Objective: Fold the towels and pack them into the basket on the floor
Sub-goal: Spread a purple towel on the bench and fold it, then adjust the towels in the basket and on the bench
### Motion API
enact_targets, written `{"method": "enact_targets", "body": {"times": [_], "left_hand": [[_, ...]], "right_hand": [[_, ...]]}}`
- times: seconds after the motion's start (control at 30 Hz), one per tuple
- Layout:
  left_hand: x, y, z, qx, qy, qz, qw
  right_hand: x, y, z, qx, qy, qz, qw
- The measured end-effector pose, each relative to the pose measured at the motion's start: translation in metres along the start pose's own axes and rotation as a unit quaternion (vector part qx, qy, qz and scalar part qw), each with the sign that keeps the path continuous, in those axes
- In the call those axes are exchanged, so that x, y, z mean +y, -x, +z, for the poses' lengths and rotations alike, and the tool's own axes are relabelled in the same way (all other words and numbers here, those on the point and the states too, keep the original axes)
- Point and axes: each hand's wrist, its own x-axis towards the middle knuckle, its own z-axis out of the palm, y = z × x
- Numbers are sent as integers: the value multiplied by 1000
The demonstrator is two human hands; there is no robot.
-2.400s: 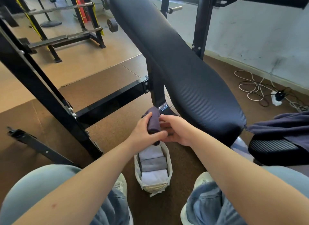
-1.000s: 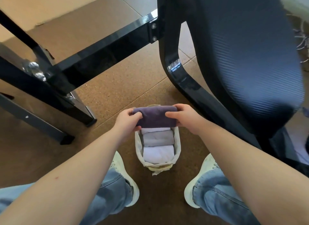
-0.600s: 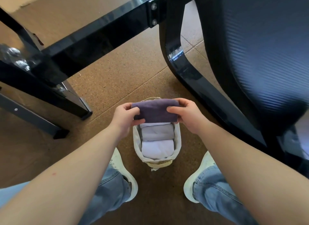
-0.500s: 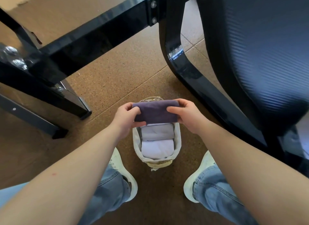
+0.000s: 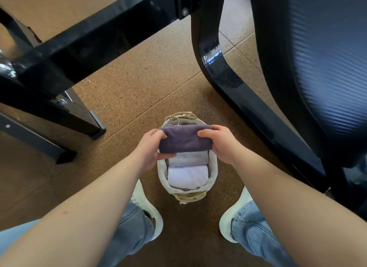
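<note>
A folded dark purple towel (image 5: pixel 185 139) lies crosswise over the far half of a small woven basket (image 5: pixel 214 167) with a pale cloth liner, standing on the floor between my feet. My left hand (image 5: pixel 151 148) grips the towel's left end, thumb under it and fingers on top. My right hand (image 5: pixel 220 142) grips its right end. Inside the basket, nearer to me, sit a folded grey towel (image 5: pixel 188 159) and a folded white towel (image 5: pixel 187 177) side by side. What lies under the purple towel is hidden.
A black padded bench (image 5: pixel 309 58) rises at the right, with its glossy curved leg (image 5: pixel 216 68) just beyond the basket. Black steel frame bars (image 5: pixel 83 40) cross the upper left. My white shoes (image 5: pixel 147 205) flank the basket on the brown cork floor (image 5: pixel 139 91).
The purple towel was turned from upright to crosswise and brought down over the basket's far end. In the last half second the hands have barely shifted, a touch lower.
</note>
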Motion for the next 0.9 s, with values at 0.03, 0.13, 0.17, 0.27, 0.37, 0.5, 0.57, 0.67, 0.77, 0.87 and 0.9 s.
{"method": "enact_targets", "body": {"times": [0.03,0.13,0.17,0.27,0.37,0.5,0.57,0.67,0.77,0.87,0.9], "left_hand": [[-1,-3,0,5,10,0,1000],[-4,-12,0,21,35,-5,999],[-5,-16,1,28,19,-3,999],[-6,-26,2,53,-48,8,997],[-10,-35,7,57,-92,17,994],[-23,-45,10,79,-234,80,966],[-30,-47,8,106,-356,130,919],[-40,-53,10,105,-417,173,886],[-46,-58,15,100,-455,185,866],[-48,-63,16,90,-530,181,823],[-48,-64,16,91,-552,182,808]], "right_hand": [[1,-2,0,-5,-14,9,1000],[3,-8,0,-17,-30,25,999],[3,-9,0,-15,-25,26,999],[8,-17,-1,11,8,23,1000],[14,-29,-2,65,104,13,992],[20,-40,4,105,262,-27,959],[26,-44,6,108,314,-53,942],[40,-50,8,115,364,-73,921],[49,-56,14,137,400,-102,901],[53,-62,21,162,466,-116,862],[53,-63,22,164,483,-117,852]]}}
